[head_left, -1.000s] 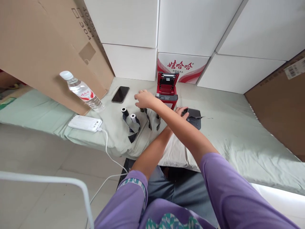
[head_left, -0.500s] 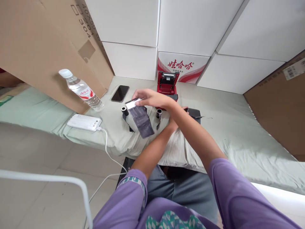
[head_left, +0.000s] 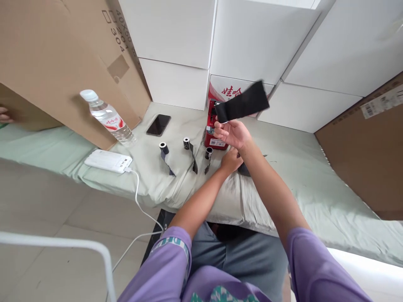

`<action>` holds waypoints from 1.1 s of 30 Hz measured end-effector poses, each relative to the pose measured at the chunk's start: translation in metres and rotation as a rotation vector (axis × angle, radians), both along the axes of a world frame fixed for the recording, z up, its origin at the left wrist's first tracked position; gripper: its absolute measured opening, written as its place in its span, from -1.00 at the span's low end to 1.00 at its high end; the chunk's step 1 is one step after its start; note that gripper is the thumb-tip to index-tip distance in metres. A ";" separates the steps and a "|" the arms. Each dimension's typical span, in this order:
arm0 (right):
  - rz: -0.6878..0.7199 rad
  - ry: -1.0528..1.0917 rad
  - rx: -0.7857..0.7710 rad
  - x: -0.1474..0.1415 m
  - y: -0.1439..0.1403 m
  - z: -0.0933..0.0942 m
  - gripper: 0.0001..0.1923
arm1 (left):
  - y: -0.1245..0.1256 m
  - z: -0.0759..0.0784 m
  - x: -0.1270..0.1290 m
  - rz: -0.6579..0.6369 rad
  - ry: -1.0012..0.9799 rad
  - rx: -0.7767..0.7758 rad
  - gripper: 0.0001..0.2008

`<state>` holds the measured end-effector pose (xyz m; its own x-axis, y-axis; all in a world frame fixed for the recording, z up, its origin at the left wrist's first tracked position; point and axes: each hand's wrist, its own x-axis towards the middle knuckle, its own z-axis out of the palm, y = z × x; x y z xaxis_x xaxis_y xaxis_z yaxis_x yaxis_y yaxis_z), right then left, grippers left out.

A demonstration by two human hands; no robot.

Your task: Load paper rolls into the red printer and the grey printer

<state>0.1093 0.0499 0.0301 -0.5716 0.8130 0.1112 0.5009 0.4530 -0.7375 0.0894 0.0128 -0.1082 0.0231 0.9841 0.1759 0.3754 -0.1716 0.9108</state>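
My right hand (head_left: 234, 134) is raised in front of the red printer, its fingers closed around a small paper roll (head_left: 221, 114). From that roll a wide black strip (head_left: 247, 102) sticks out up and to the right. Below it, my left hand (head_left: 231, 160) rests low near the printer, fingers curled; my right forearm partly hides them. Close to it, a dark object (head_left: 243, 170) shows under the forearm. The red printer (head_left: 211, 136) stands behind both hands. Three more small rolls, a left one (head_left: 163, 147), a middle one (head_left: 187, 143) and a right one (head_left: 208, 152), stand with dark tails trailing forward.
A smartphone (head_left: 158, 125) lies left of the printer. Farther left are a water bottle (head_left: 108, 117) and a white power bank (head_left: 108, 161) with a cable. White boxes (head_left: 173, 82) line the back; cardboard boxes (head_left: 72, 54) flank the left and right. A person's hand (head_left: 4, 115) shows far left.
My right hand has swung up and right from above the rolls to before the printer, carrying the roll with its black strip. The middle standing roll now shows. My left hand stays low.
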 end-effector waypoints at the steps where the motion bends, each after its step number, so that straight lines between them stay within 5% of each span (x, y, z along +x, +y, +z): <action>1: -0.003 0.014 -0.005 0.003 0.005 -0.002 -0.48 | -0.001 0.000 0.000 -0.001 0.013 0.013 -0.74; 6: -0.167 0.070 0.037 0.019 0.043 -0.010 -0.63 | -0.003 0.003 0.002 -0.012 0.020 0.008 -0.65; 11: -0.168 -0.305 0.323 0.022 0.076 -0.012 -0.63 | -0.002 0.003 0.001 -0.019 0.033 0.002 -0.62; 20: -0.170 -0.802 0.207 -0.020 0.094 -0.015 -0.59 | 0.002 -0.002 0.001 -0.033 0.068 -0.004 -0.74; 27: -0.319 -0.707 0.082 -0.032 0.106 -0.022 -0.64 | 0.001 0.000 0.000 -0.049 0.108 0.015 -0.81; 33: -0.313 -0.217 0.280 -0.014 0.099 -0.014 -0.68 | 0.000 0.000 0.002 -0.021 0.087 0.002 -0.75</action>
<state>0.0950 0.1484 0.0165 -0.3380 0.9056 0.2560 0.7743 0.4222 -0.4714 0.0911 0.0131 -0.1080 0.0586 0.9829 0.1743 0.4497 -0.1819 0.8745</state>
